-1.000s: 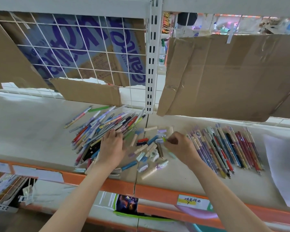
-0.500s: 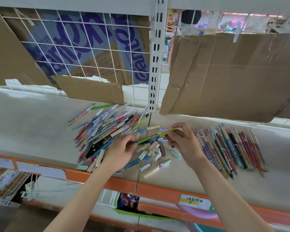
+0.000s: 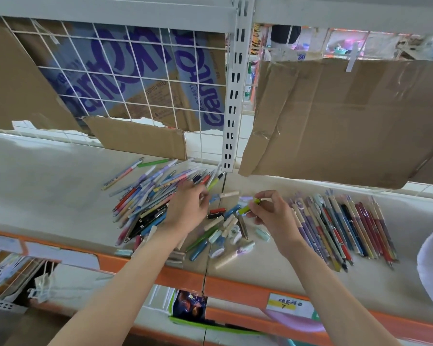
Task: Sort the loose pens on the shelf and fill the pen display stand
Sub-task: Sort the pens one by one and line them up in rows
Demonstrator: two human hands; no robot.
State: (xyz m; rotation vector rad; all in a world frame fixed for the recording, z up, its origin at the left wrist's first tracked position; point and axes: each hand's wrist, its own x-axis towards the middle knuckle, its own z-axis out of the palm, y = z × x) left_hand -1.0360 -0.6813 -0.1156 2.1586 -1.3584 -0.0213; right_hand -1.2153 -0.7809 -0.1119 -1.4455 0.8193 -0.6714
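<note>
Lime-green pen (image 3: 248,207) pinched in the right hand (image 3: 273,216) above the shelf (image 3: 48,186).
Since half a second ago, the left hand (image 3: 186,208) has let go and reaches, fingers loosely curled and holding nothing, into the loose pens (image 3: 145,196); sorted pens (image 3: 340,226) lie just right.

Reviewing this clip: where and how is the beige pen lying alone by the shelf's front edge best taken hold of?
Pinch the beige pen at mid-barrel, fingers coming from above across its width. It lies flat and slanted, with bare shelf to its right; the caps beside its upper end crowd that end.
</note>
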